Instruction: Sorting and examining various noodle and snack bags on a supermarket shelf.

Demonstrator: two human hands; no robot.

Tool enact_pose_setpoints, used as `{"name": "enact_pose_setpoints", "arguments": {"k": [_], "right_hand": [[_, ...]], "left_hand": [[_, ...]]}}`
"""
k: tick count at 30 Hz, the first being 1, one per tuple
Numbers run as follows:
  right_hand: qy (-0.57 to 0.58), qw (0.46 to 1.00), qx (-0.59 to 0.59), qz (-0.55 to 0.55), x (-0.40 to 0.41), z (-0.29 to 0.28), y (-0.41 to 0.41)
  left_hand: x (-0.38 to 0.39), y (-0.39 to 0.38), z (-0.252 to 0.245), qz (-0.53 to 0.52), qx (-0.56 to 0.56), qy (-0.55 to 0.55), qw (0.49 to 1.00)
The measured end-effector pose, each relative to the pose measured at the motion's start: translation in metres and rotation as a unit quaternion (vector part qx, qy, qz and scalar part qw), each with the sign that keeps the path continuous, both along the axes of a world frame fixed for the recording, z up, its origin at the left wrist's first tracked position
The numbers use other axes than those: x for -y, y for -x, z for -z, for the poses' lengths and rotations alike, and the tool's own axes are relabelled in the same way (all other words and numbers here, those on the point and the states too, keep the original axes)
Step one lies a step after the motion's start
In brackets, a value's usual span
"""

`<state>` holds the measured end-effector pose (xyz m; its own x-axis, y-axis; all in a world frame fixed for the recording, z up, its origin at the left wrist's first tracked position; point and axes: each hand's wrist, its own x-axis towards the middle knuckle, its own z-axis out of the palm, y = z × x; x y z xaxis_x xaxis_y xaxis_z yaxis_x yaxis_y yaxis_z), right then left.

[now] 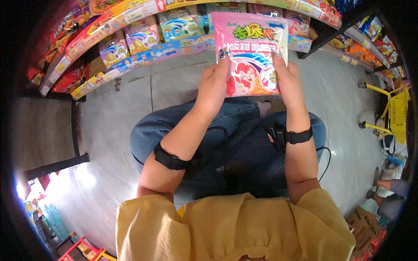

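Between my two hands is a pink snack packet (251,65), held upright with its printed front facing me. My left hand (214,81) grips its left edge, thumb on the front. On the opposite edge, my right hand (288,80) holds it the same way; the fingers of both hands are hidden behind the packet. Just beyond it, similar packets line a low shelf: a green and blue packet (181,26), a purple one (142,35) and a pink one (297,24).
Shelf edges (130,58) with printed strips curve across the front. A yellow wheeled shopping basket (399,111) stands at right, with another person's legs (390,191) below it. Cardboard boxes (361,225) lie at lower right. A dark display panel (45,130) borders the left.
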<state>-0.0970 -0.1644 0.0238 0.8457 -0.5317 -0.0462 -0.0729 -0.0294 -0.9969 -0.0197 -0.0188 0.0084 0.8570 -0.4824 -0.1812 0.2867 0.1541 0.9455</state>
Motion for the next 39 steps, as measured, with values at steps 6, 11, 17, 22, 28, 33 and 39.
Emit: {"name": "enact_pose_setpoints", "arguments": {"k": [6, 11, 17, 22, 28, 33, 39], "right_hand": [[0.092, 0.995, 0.018, 0.028, -0.010, 0.000, -0.003], [0.063, 0.998, 0.016, 0.014, -0.011, -0.001, -0.003], [-0.029, 0.999, 0.010, -0.030, -0.004, 0.001, -0.002], [-0.094, 0.995, 0.002, -0.041, -0.013, -0.009, 0.002], [-0.213, 0.968, -0.056, -0.121, -0.001, -0.001, 0.001], [-0.372, 0.920, -0.062, -0.108, 0.016, 0.030, -0.009], [-0.278, 0.950, -0.132, -0.058, 0.001, 0.011, -0.007]], "left_hand": [[-0.005, 0.005, -0.015, 0.024, -0.114, 0.108, 0.987], [-0.005, 0.003, -0.013, 0.025, -0.100, 0.093, 0.990], [-0.005, -0.003, -0.004, 0.031, -0.024, 0.018, 0.999], [-0.006, -0.006, 0.000, 0.017, 0.012, 0.035, 0.999], [-0.012, -0.014, 0.001, 0.143, -0.164, -0.039, 0.975], [-0.009, -0.024, 0.007, 0.199, -0.203, -0.102, 0.953], [-0.011, -0.023, 0.008, 0.171, -0.173, -0.114, 0.963]]}}
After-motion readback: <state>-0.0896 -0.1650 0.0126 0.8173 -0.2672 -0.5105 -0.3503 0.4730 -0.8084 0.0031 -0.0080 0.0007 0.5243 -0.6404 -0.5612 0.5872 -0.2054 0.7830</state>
